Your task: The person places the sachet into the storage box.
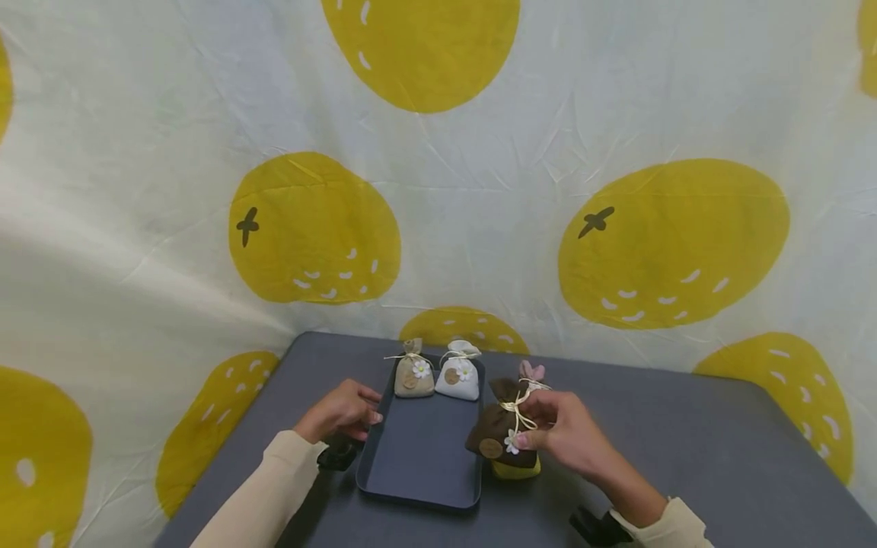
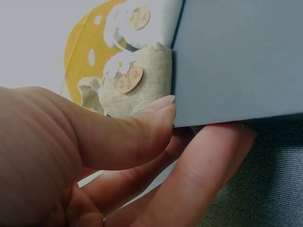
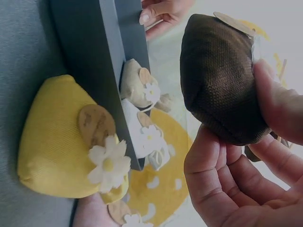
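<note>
My left hand (image 1: 345, 411) pinches the left rim of a dark grey tray (image 1: 421, 457); in the left wrist view the thumb lies over the rim and the fingers press its outer side. Inside the tray's far end stand a beige drawstring pouch (image 1: 414, 379) and a white drawstring pouch (image 1: 457, 380), side by side, each with a daisy and a round tag. My right hand (image 1: 572, 430) grips a dark brown drawstring pouch (image 1: 503, 426), raised by the tray's right edge. Lower down, a yellow pouch (image 3: 59, 142) sits on the table beside the tray.
A pink pouch (image 1: 532, 371) stands on the grey table (image 1: 658, 449) beyond the right hand, partly hidden by it. Behind the table hangs a white cloth (image 1: 479, 228) printed with large yellow fruit.
</note>
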`<state>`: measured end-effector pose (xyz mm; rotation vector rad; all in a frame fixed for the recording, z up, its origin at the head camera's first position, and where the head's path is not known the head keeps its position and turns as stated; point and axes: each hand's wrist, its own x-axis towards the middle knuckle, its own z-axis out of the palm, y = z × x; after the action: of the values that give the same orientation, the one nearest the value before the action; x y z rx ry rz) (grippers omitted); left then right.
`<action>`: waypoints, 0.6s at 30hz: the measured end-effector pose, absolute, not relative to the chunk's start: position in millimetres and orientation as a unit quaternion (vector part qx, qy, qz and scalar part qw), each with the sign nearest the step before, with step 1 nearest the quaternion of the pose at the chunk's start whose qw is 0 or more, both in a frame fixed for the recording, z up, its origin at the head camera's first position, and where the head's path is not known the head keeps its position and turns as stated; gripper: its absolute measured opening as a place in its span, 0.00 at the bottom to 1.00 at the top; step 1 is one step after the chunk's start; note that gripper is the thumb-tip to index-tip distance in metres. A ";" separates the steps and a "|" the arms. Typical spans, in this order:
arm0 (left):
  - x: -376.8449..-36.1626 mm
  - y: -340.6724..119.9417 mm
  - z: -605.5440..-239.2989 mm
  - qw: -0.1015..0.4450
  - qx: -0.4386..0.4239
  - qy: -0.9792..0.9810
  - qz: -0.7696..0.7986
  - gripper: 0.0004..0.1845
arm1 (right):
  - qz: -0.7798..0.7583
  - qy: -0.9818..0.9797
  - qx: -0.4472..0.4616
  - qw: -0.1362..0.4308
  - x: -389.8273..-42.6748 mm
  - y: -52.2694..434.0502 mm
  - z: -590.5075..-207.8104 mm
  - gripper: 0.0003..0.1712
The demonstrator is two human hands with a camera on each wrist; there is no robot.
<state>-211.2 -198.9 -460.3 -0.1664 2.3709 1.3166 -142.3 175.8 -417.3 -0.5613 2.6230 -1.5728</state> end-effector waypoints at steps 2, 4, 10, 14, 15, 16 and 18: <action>-211.2 -199.2 -459.4 0.210 -0.057 0.854 0.473 0.26 | -0.505 0.843 -0.185 0.017 -146.0 171.6 -415.6 0.17; -210.9 -199.1 -458.8 0.208 -0.058 0.854 0.473 0.26 | -0.504 0.842 -0.190 0.018 -149.0 167.9 -414.3 0.17; -209.9 -199.0 -459.8 0.206 -0.047 0.858 0.468 0.26 | -0.512 0.835 -0.199 0.027 -153.6 158.0 -411.7 0.17; -209.8 -199.2 -461.7 0.203 -0.047 0.862 0.463 0.25 | -0.504 0.840 -0.202 0.029 -156.4 151.8 -409.4 0.17; -210.0 -199.2 -462.4 0.202 -0.049 0.862 0.463 0.25 | -0.500 0.842 -0.202 0.028 -157.2 150.2 -408.7 0.17; -210.3 -199.2 -462.8 0.202 -0.049 0.862 0.462 0.25 | -0.498 0.843 -0.202 0.029 -158.0 148.6 -408.1 0.18; -210.6 -199.2 -463.1 0.201 -0.051 0.862 0.463 0.25 | -0.493 0.846 -0.202 0.027 -159.6 145.3 -406.8 0.18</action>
<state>-210.6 -199.2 -463.1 -0.1416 2.4088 1.2933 -159.6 145.3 -406.8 -0.6241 2.6119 -1.5221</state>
